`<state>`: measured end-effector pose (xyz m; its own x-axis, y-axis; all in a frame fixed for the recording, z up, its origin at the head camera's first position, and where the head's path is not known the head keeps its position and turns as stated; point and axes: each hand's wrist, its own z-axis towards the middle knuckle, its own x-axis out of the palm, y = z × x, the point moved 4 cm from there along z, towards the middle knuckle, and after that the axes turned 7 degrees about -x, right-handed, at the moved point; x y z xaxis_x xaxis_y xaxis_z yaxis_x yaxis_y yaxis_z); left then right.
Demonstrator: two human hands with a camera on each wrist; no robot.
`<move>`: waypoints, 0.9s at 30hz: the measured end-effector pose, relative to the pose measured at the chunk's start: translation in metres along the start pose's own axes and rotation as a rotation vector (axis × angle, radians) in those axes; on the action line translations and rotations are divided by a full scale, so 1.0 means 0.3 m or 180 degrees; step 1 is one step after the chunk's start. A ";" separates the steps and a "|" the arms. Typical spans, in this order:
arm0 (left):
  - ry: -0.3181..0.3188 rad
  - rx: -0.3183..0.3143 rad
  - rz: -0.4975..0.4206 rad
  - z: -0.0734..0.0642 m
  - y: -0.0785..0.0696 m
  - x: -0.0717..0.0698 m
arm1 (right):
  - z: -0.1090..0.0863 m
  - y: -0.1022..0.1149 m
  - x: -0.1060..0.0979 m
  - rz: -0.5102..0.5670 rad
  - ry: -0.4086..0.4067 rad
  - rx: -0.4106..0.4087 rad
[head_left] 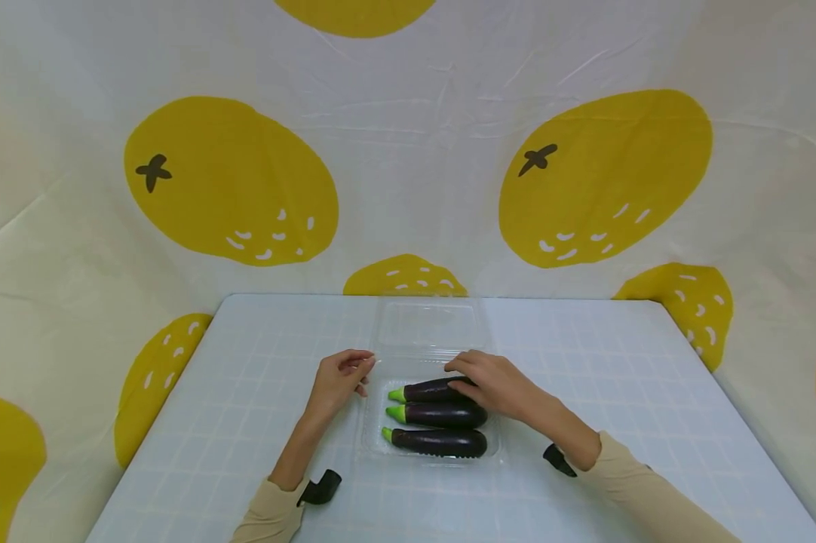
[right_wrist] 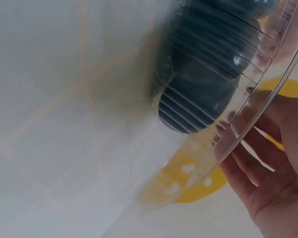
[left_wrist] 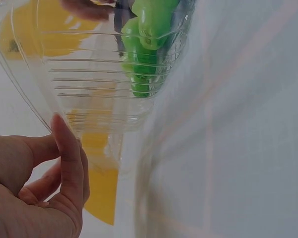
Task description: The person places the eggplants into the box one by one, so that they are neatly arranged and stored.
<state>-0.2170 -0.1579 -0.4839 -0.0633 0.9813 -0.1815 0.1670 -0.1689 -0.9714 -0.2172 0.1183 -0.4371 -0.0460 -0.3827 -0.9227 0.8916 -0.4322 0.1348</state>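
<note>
Three dark purple eggplants with green stems lie side by side in a clear plastic clamshell container [head_left: 374, 437]. Their stems point left. The thumb and index finger of my left hand [head_left: 338, 381] pinch the container's rim at the far left corner; the left wrist view shows the fingertips on the thin clear edge [left_wrist: 42, 111]. My right hand [head_left: 499, 383] reaches over the right side and grips the farthest eggplant [head_left: 424, 390], thumb on its near side, fingers past its far side. The middle eggplant [head_left: 442, 414] and nearest eggplant [head_left: 438, 443] are untouched.
The container's lid [head_left: 431, 324] lies folded back toward the table's far edge. A pale checked cloth covers the table [head_left: 618, 377]. Behind it hangs a white curtain [head_left: 415, 151] with large yellow fruit prints. Black wrist mounts [head_left: 321, 487] sit at both cuffs.
</note>
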 end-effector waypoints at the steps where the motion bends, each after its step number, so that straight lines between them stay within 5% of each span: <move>1: 0.0000 -0.0006 0.0000 -0.001 -0.001 -0.001 | -0.004 -0.004 -0.003 0.0008 -0.0042 0.0002; 18: 0.0009 0.0009 0.0077 0.010 0.005 -0.002 | -0.083 -0.075 -0.053 -0.0120 -0.0790 0.0034; 27: 0.0011 -0.0142 0.0216 0.020 0.005 -0.001 | -0.141 -0.129 -0.063 -0.0026 -0.0988 0.0499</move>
<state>-0.2226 -0.1589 -0.4862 -0.0470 0.9681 -0.2463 0.2145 -0.2310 -0.9490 -0.2317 0.1767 -0.4400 -0.2090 -0.5986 -0.7733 0.8118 -0.5471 0.2040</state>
